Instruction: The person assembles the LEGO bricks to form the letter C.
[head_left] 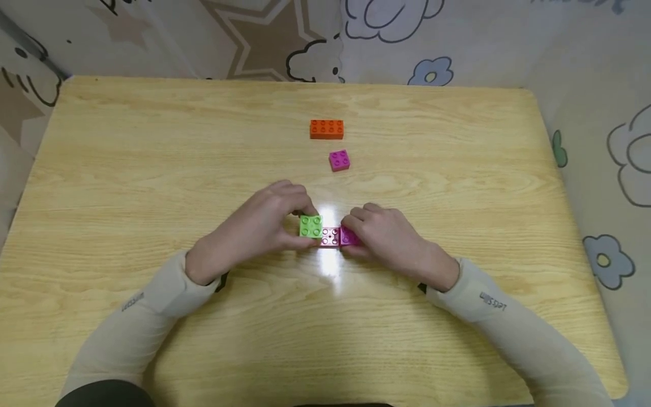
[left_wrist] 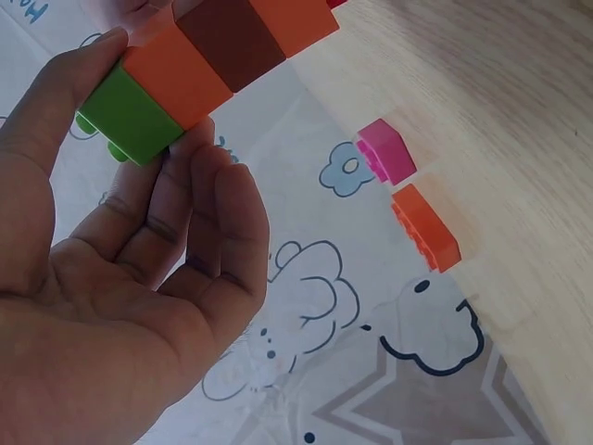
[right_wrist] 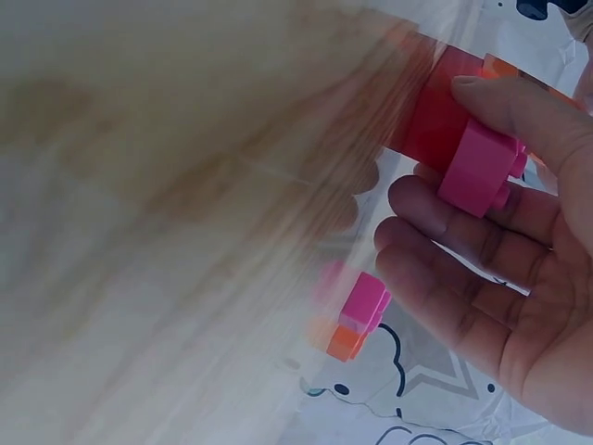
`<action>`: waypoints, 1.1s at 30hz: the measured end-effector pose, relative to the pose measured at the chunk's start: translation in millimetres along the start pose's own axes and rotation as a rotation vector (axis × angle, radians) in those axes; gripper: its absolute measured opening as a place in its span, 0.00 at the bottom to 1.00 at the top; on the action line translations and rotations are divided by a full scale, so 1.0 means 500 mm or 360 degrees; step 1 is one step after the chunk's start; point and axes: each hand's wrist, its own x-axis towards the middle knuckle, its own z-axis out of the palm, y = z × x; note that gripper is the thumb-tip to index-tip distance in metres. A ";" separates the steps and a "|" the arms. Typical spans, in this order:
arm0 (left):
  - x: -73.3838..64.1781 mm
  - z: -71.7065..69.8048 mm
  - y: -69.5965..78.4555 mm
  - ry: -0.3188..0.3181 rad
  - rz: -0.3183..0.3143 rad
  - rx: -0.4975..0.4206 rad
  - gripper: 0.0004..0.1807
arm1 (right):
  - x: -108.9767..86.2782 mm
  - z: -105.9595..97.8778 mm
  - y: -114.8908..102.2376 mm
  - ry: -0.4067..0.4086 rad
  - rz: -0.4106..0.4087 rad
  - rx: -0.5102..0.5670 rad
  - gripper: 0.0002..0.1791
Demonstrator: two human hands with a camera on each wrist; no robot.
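Pale wood-grained surface (head_left: pixel 244 350) fills the view, with printed walls (head_left: pixel 483 45) behind. Left hand (head_left: pixel 264 217) has its grip pinched on a green brick (head_left: pixel 311 226), joined in a row to an orange block (left_wrist: pixel 179 79) and a brown block (left_wrist: pixel 230 42). Right hand (head_left: pixel 389 240) has its grip pinched on a pink brick (head_left: pixel 348 236), against a red brick (right_wrist: pixel 431 116). Beyond both hands lie a loose pink brick (head_left: pixel 339 160) and, farther back, a long orange brick (head_left: pixel 326 133).

An orange eight-stud block (head_left: pixel 326 130) and a smaller, square pink block (head_left: pixel 339 160) lie near each other, studs up, on a wood-grain table (head_left: pixel 152 141) with rounded corners. Light glints off its surface.
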 end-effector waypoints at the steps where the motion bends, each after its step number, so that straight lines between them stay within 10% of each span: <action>1: 0.000 0.000 0.000 0.0000 0.0004 -0.0002 0.20 | 0.000 0.000 0.000 -0.0005 0.0004 0.0007 0.18; 10: -0.001 0.000 0.001 0.0016 0.0040 0.0026 0.20 | 0.014 -0.030 0.029 -0.0153 0.0072 0.0305 0.21; 16: 0.000 -0.002 0.005 -0.0002 0.0032 0.0027 0.19 | 0.051 -0.066 0.072 -0.0030 0.0199 0.0549 0.13; 24: -0.001 -0.001 0.005 0.0009 0.0045 0.0020 0.19 | 0.142 -0.090 0.134 0.0280 0.0350 0.0456 0.11; 33: -0.002 -0.002 0.006 0.0019 0.0083 0.0034 0.19 | 0.216 -0.081 0.196 0.0242 0.0449 0.0358 0.26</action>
